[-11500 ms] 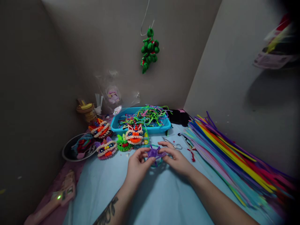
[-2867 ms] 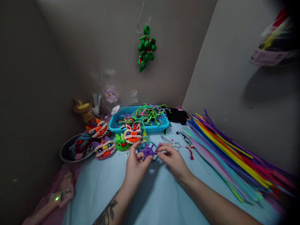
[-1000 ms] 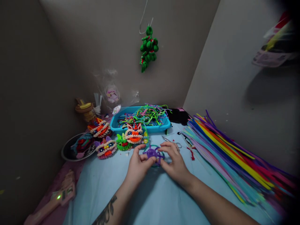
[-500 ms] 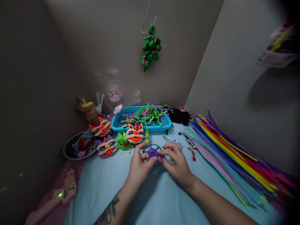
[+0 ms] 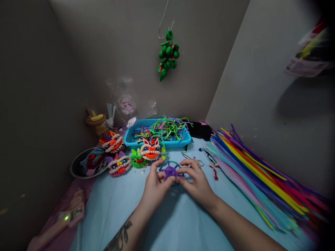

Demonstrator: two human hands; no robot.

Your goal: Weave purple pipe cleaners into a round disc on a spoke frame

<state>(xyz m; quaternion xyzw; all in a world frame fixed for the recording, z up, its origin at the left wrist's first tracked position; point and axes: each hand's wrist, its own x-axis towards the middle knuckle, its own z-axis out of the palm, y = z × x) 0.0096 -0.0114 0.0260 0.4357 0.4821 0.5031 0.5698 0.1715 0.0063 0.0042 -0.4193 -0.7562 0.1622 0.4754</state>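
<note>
A purple pipe-cleaner piece [image 5: 171,171] with a round middle, short spokes and a teal ring around it is held up over the blue cloth, between both hands. My left hand [image 5: 157,183] grips its left side, with the thumb on the lower edge of the purple middle. My right hand [image 5: 196,179] pinches its right side between thumb and fingers. Just behind the hands sit an orange and cream lion-head figure [image 5: 150,150] and a green one [image 5: 138,158]. Scissors [image 5: 188,156] lie partly hidden behind my right hand.
A blue basket [image 5: 157,143] of tangled pipe cleaners stands at the back. Long coloured pipe cleaners [image 5: 256,174] spread across the right. A round bowl [image 5: 75,170] and a pink glue gun [image 5: 72,212] are at the left. A green ornament [image 5: 169,54] hangs above.
The view has shifted very slightly. Both hands keep their hold on the purple piece, with only a slight movement of the right fingers.
</note>
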